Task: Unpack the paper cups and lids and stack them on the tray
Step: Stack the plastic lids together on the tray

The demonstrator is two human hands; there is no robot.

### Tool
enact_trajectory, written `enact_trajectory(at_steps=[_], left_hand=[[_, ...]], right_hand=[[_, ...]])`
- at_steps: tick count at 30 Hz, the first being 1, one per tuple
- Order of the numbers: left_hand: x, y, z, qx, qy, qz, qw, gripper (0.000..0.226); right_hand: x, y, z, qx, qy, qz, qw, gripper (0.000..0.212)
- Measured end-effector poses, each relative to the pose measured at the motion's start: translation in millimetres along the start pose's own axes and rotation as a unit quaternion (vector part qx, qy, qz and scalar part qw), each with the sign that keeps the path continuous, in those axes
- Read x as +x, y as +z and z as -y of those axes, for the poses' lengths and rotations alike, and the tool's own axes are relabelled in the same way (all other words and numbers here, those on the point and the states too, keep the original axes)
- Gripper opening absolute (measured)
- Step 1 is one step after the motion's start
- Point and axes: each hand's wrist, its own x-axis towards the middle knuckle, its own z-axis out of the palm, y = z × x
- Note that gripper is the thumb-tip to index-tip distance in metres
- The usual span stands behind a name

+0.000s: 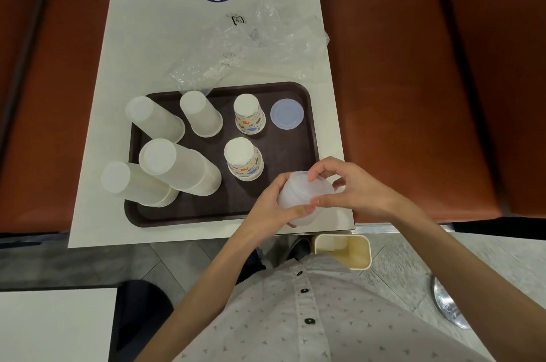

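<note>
Lid stack (301, 190) partly behind left hand (266, 209)

Pale patterned shirt (310, 317) with dark buttons (309, 321), bare forearms.

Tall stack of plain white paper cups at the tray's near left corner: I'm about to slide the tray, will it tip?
Probably tippy: the tall stack of plain white paper cups rises far above its narrow footing. Likely light nested paper, so jolting the dark brown tray could topple it.
</note>
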Motion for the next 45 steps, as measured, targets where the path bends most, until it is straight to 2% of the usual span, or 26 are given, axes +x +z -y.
enact_trajectory(at_steps=[7,13,19,22,28,34,45], left_hand=[[2.5,-2.5,2.0,0.011,0.012,0.003,1.0,0.068],[4.2,-3.2,2.2,0.004,0.003,0.002,1.0,0.063],[8.0,-10.0,8.9,-0.003,0.001,-0.006,1.0,0.056],[10.6,-11.0,12.4,0.001,0.003,-0.032,0.999,0.06],[18.7,-2.1,6.7,-0.016,0.012,-0.071,0.997,0.066],[24.4,0.5,1.7,-0.038,0.021,-0.075,0.996,0.059],[23.3,-11.0,7.4,-0.034,0.02,-0.08,0.996,0.063]], right_hand=[[3.0,-2.8,3.6,-0.01,-0.009,-0.013,1.0,0.026],[1.4,-3.9,4.6,0.007,-0.013,-0.031,0.999,0.022],[5.5,-9.0,-3.0,0.021,-0.018,-0.071,0.997,0.031],[27.9,-14.1,0.6,-0.043,-0.064,-0.113,0.991,0.034],[105.6,-26.4,5.9,-0.177,-0.122,-0.126,0.968,0.04],[153.4,-27.6,6.4,-0.252,-0.122,-0.128,0.951,0.041],[174.1,-23.2,-0.1,-0.343,-0.1,-0.107,0.928,0.044]])
